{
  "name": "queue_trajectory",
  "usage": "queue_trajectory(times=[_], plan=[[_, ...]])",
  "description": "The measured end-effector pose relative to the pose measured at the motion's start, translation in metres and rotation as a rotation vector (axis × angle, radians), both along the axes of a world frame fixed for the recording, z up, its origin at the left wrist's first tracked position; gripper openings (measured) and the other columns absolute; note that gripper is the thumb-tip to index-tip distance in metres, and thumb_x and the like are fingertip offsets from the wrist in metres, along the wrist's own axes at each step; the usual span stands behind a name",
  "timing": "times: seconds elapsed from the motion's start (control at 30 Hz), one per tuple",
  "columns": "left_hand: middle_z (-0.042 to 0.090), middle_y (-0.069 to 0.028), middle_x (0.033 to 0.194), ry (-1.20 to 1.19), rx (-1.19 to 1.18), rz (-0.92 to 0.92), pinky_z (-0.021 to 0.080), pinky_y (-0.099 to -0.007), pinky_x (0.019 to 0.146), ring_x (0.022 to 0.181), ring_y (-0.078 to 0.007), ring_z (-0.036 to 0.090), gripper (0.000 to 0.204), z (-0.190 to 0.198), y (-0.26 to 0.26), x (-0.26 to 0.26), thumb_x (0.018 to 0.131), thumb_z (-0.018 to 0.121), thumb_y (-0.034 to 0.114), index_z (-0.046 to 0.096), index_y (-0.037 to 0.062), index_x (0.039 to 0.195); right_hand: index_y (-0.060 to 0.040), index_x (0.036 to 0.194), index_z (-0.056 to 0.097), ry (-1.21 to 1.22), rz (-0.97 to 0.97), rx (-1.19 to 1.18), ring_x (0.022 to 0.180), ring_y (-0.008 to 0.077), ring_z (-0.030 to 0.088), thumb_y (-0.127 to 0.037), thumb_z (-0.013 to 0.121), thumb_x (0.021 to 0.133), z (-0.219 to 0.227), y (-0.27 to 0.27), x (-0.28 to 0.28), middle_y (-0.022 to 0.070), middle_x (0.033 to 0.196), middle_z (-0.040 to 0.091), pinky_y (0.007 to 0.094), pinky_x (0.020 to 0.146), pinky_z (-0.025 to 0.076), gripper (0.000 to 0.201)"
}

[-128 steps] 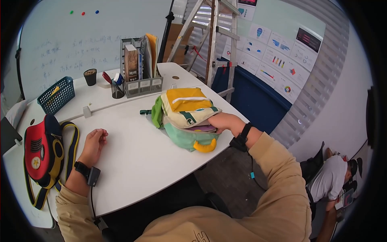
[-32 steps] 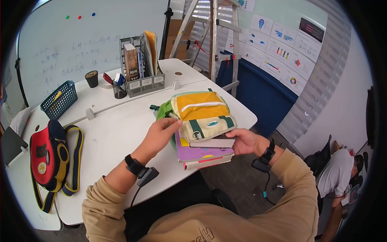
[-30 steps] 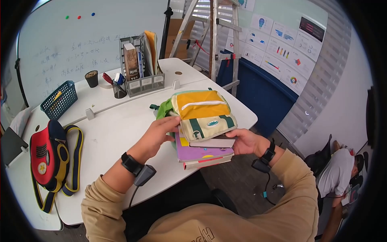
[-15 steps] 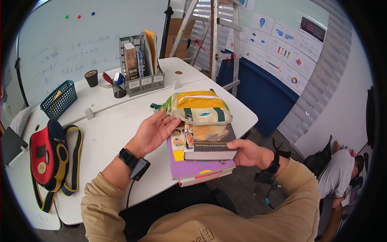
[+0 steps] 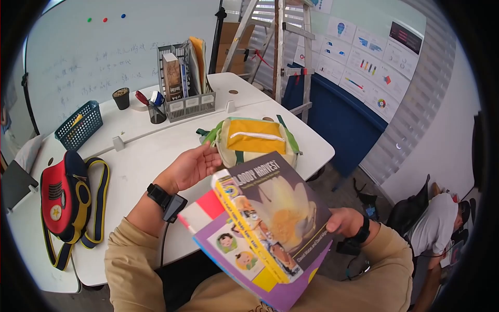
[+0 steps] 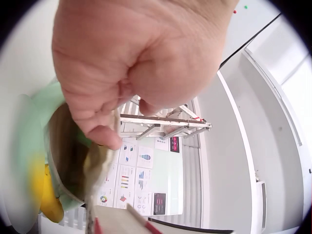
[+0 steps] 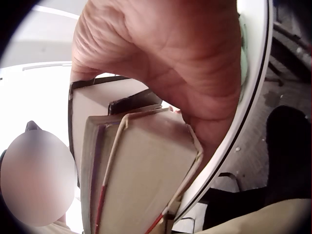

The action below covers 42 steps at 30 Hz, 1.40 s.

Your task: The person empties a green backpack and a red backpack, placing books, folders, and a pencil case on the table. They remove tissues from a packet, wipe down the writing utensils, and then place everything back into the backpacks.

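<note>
My right hand (image 5: 345, 222) grips a stack of books, thumb on top and fingers underneath. The top book (image 5: 283, 208) has a dark cover with a pale flower and the words "Harvest". Under it a purple book (image 5: 249, 249) with cartoon faces sticks out, and a red corner shows below that. In the right wrist view the page edges (image 7: 146, 161) face the camera. Behind the stack a green, cream and yellow backpack (image 5: 257, 136) lies on the table. My left hand (image 5: 195, 166) holds its cream edge (image 6: 100, 163); the open mouth shows dark inside.
A red and navy bag (image 5: 60, 200) with straps lies at the left. Along the back stand a basket (image 5: 80, 127), a plant pot (image 5: 121, 99), a pen cup (image 5: 157, 112) and a file rack (image 5: 192, 104). A ladder (image 5: 293, 67) is behind; another person (image 5: 434, 223) is at right.
The books have come out of the backpack towards my body and now tilt, top cover facing me. My left hand has turned palm up at the backpack's edge, and its flap has dropped back.
</note>
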<state>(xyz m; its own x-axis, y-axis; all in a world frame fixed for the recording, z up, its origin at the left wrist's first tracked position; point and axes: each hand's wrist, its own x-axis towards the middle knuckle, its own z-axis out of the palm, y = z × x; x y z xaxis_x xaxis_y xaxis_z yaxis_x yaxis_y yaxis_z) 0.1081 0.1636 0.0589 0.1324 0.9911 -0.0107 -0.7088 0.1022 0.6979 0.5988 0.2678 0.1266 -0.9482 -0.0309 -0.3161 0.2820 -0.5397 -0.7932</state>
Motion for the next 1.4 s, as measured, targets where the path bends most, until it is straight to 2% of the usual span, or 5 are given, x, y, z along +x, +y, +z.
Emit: queue_trajectory(times=[0.1,0.2,0.37,0.67,1.4], plan=[[0.076,-0.0179,0.136,0.045,-0.278,-0.001,0.061,-0.0459,0.113,0.123,-0.0296,0.076,0.054,0.035,-0.040,0.017,0.123,0.050,0.040,0.059,-0.0048,0.151,0.0062,0.171,0.041,0.064,0.005,-0.035,0.154,0.0330,0.056,-0.020,0.079,0.092,0.000,-0.017,-0.035,0.0225,0.169,0.057,0.0471,0.132,0.040,0.092],[0.076,-0.0178,0.138,0.609,0.216,0.127,0.062,-0.0471,0.112,0.123,-0.0313,0.077,0.059,-0.037,-0.068,-0.032,0.120,0.052,0.048,0.059,0.0010,0.156,0.0048,0.168,0.045,0.192,0.027,-0.076,0.151,0.0322,0.059,-0.021,0.077,0.094,-0.013,-0.026,-0.094,0.0215,0.166,0.060,0.0468,0.131,0.041,0.085],[0.074,-0.0196,0.142,-0.148,0.194,0.025,0.062,-0.0460,0.111,0.125,-0.0333,0.076,0.066,0.007,-0.144,-0.051,0.120,0.044,0.056,0.060,0.0030,0.156,-0.0006,0.158,0.059,0.155,-0.011,0.084,0.136,0.0236,0.069,-0.032,0.074,0.103,-0.019,-0.041,-0.210,0.0129,0.151,0.070,0.0425,0.118,0.054,0.065],[0.068,-0.0150,0.148,0.549,-0.279,0.792,0.057,-0.0348,0.109,0.129,-0.0195,0.069,0.063,-0.003,-0.196,-0.081,0.120,0.059,0.044,0.050,-0.0058,0.158,-0.0047,0.138,0.072,0.055,-0.085,0.188,0.119,0.0181,0.074,-0.044,0.076,0.099,-0.053,-0.066,-0.382,0.0072,0.130,0.077,0.0351,0.107,0.058,0.056],[0.076,-0.0202,0.132,0.608,-0.423,1.147,0.069,-0.0380,0.092,0.110,-0.0234,0.081,0.055,-0.003,-0.223,-0.123,0.113,0.073,0.020,0.050,-0.0083,0.155,-0.0071,0.138,0.071,0.069,-0.261,0.220,0.117,0.0194,0.076,-0.047,0.064,0.107,-0.066,0.018,-0.397,0.0059,0.132,0.079,0.0353,0.104,0.060,0.052]])
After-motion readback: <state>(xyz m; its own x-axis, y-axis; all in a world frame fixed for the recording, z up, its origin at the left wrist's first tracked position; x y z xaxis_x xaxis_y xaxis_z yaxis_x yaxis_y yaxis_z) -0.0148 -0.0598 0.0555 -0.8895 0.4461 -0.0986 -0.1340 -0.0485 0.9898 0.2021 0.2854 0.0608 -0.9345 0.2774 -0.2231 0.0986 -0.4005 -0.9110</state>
